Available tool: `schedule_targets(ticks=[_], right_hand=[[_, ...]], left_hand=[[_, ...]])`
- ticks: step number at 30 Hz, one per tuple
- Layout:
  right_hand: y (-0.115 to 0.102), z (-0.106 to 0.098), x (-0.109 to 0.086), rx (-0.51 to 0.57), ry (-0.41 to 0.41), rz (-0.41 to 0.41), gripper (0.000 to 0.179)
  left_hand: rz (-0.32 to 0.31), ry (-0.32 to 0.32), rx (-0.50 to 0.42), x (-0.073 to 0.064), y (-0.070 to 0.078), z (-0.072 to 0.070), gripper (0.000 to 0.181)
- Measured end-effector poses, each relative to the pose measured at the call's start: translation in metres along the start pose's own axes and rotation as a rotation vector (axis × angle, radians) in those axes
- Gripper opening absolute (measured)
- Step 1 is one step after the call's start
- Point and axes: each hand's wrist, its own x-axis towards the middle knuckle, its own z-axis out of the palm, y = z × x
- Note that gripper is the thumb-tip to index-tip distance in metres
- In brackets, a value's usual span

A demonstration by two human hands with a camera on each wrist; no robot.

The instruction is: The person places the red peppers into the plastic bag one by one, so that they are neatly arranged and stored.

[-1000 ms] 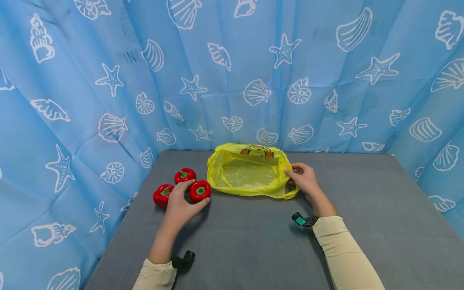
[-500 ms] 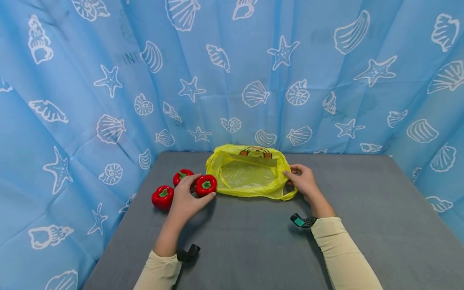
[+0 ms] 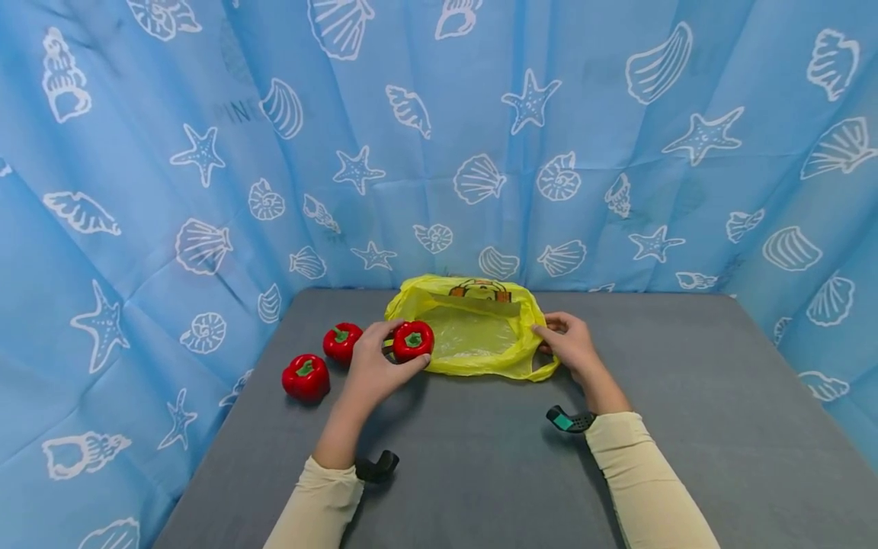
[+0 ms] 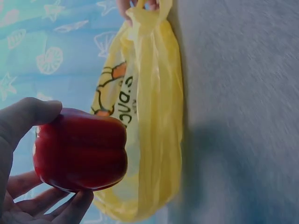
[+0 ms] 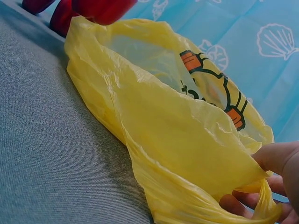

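Note:
A red bell pepper (image 3: 413, 341) with a green stem is held in my left hand (image 3: 379, 372), thumb on one side and fingers on the other. It is raised off the table at the left rim of a yellow plastic bag (image 3: 473, 364). The bag's mouth gapes upward, and a printed cartoon figure shows on its far side. At the bag's right end, my right hand (image 3: 575, 345) pinches the rim near the handle loop. In the left wrist view, the pepper (image 4: 81, 151) hangs in front of the bag (image 4: 159, 116).
Two more red peppers stand on the table at the left: a nearer bell pepper (image 3: 306, 378) and a farther bell pepper (image 3: 341, 342). The grey table (image 3: 473, 465) runs back to a blue curtain (image 3: 439, 152) with white shell and starfish prints.
My left hand has lifted the bell pepper and carried it right, from beside the other two to the bag's left rim. My right hand keeps its hold on the bag.

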Motion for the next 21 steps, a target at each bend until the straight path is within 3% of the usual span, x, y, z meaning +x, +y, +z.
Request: schedule_targets(ticks=[14,21], right_hand=[[0.0,0.0,-0.001,-0.009,0.009,-0.011,0.045],[0.003,-0.001,-0.001,0.004,0.016,-0.013,0.045]], left_hand=[[0.044,-0.035,-0.08,0.023,0.014,0.039,0.071],[0.034,-0.101,-0.129,0.036,0.021,0.062,0.071]])
